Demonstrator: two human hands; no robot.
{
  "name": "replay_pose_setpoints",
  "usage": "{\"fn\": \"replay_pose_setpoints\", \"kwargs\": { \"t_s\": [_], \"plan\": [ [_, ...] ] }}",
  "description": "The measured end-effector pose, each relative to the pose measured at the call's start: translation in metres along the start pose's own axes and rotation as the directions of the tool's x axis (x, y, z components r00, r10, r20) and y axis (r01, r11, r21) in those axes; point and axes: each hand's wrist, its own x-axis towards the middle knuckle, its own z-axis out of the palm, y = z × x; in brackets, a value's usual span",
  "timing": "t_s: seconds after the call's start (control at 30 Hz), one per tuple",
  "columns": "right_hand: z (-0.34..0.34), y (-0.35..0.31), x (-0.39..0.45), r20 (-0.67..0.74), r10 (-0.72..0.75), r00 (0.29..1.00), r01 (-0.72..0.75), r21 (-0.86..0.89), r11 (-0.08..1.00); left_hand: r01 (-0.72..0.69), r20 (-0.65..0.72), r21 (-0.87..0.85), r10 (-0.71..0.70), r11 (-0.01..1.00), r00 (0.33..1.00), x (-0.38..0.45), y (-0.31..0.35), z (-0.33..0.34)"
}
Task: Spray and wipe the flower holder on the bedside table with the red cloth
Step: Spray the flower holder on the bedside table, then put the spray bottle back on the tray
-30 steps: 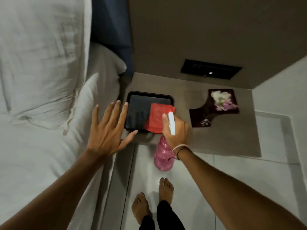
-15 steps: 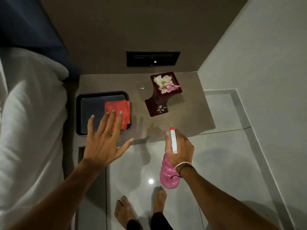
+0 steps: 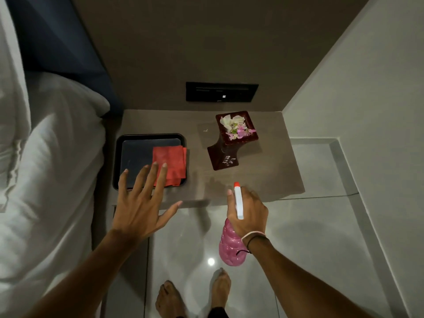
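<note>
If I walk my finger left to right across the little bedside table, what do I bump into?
Black tray → red cloth lying in the tray's right part → dark red flower holder with petals on top.

One flower holder, one red cloth, one tray, one spray bottle, two hands.

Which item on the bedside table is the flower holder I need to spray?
Find the grey bedside table below the black wall panel. The dark red flower holder stands on its right half, beside the black tray holding the folded red cloth. Only it holds white and pink petals.
</note>
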Motion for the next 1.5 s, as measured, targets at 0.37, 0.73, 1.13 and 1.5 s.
{"fn": "replay_pose_setpoints", "kwargs": {
  "t_s": [0.37,0.73,1.13,1.5],
  "plan": [
    [0.01,-0.013,0.006,0.068,-0.013,0.998,0.01,0.057,0.998,0.103,-0.076,0.035,-0.1,0.994,0.992,-0.02,-0.029,0.006],
    [0.033,-0.141,0.075,-0.001,-0.287,0.958,0.28,0.234,0.931,0.246,-0.257,0.064,-0.222,0.967,0.941,-0.037,-0.113,0.007],
    [0.11,-0.256,0.141,0.127,-0.371,0.92,0.337,0.228,0.914,0.319,-0.283,0.051,-0.292,0.946,0.913,-0.035,-0.169,0.026],
    [0.135,-0.245,0.123,0.245,-0.442,0.863,0.361,0.314,0.878,0.261,-0.221,0.0,-0.254,0.965,0.941,-0.048,-0.159,0.028]
  ]
}}
